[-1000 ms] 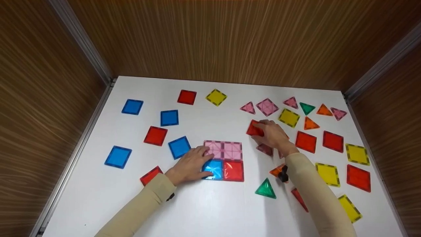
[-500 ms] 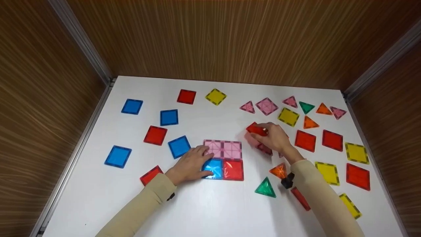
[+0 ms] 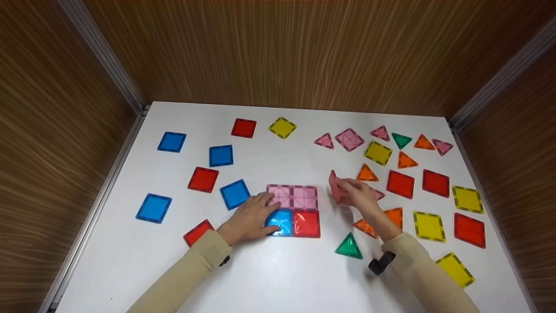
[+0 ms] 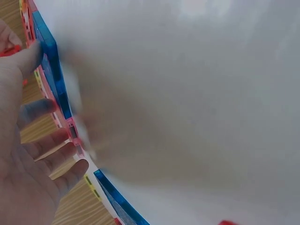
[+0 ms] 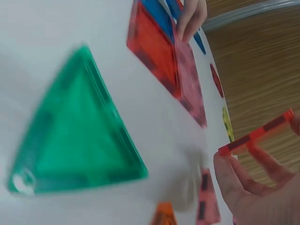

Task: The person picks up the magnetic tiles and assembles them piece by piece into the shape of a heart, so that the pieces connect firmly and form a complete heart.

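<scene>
My right hand [image 3: 359, 194] pinches a red square magnetic tile [image 3: 334, 186] by its edges, to the right of a joined block. The tile stands tilted, almost edge-on to the head view. In the right wrist view the held tile [image 5: 257, 133] is seen along its rim. My left hand [image 3: 248, 221] lies spread over the left side of the block: two pink square tiles [image 3: 305, 198] behind, a blue square tile [image 3: 284, 223] and a red square tile [image 3: 307, 224] in front. Its fingers partly hide the left pink and blue tiles. A green triangle tile [image 3: 349, 247] lies nearby.
Loose blue tiles [image 3: 153, 208] and red tiles [image 3: 203, 179] lie on the left of the white table [image 3: 243, 278]. Yellow squares [image 3: 429, 226], more red squares [image 3: 400, 184] and orange triangles [image 3: 367, 173] are scattered on the right. Wood-grain walls [image 3: 278, 52] enclose the table.
My right hand has lifted the red tile, turned it from flat to nearly upright and moved it slightly towards me. An orange triangle formerly behind that hand now shows. The left hand stays on the block.
</scene>
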{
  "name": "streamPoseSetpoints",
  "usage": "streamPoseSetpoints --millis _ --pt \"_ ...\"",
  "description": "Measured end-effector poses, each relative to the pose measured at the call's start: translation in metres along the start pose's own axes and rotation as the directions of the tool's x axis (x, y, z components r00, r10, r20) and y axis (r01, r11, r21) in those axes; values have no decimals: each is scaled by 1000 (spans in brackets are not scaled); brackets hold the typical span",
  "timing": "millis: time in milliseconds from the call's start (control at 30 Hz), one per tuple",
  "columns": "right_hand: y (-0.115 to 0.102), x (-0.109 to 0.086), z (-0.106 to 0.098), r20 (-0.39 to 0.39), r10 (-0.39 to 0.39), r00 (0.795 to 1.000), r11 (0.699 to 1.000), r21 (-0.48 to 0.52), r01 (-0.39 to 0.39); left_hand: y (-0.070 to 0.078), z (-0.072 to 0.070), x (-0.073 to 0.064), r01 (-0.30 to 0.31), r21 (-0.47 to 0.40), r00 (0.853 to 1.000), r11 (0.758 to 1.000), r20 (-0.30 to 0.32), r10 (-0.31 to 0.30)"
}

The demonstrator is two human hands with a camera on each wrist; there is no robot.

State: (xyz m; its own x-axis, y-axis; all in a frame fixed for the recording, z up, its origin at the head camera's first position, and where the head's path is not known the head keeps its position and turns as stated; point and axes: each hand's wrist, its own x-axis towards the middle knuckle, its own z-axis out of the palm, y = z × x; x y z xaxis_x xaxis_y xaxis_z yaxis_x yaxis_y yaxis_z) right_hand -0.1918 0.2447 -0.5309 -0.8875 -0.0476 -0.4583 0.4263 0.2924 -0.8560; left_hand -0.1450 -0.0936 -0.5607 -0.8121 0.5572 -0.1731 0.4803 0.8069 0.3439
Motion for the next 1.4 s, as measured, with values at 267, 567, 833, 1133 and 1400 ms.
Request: streamPoseSetpoints --millis 267,567,833,1133,1400 --pt "8 -7 23 -7 57 998 982 183 -54 1 1 1 -7 3 1000 1000 -9 7" --pt "10 -4 41 -24 6 1000 981 196 -2 1 1 1 -10 -8 1000 1000 -6 9" --pt "10 -4 47 -34 23 999 983 181 -16 -1 1 0 -8 -11 1000 1000 -7 8" --pt "11 -4 46 -40 4 999 982 188 3 -22 -14 -8 27 -86 999 996 -15 -28" --pt "12 -4 43 -33 8 999 974 226 0 -69 -35 -25 114 -18 986 993 -121 -115"
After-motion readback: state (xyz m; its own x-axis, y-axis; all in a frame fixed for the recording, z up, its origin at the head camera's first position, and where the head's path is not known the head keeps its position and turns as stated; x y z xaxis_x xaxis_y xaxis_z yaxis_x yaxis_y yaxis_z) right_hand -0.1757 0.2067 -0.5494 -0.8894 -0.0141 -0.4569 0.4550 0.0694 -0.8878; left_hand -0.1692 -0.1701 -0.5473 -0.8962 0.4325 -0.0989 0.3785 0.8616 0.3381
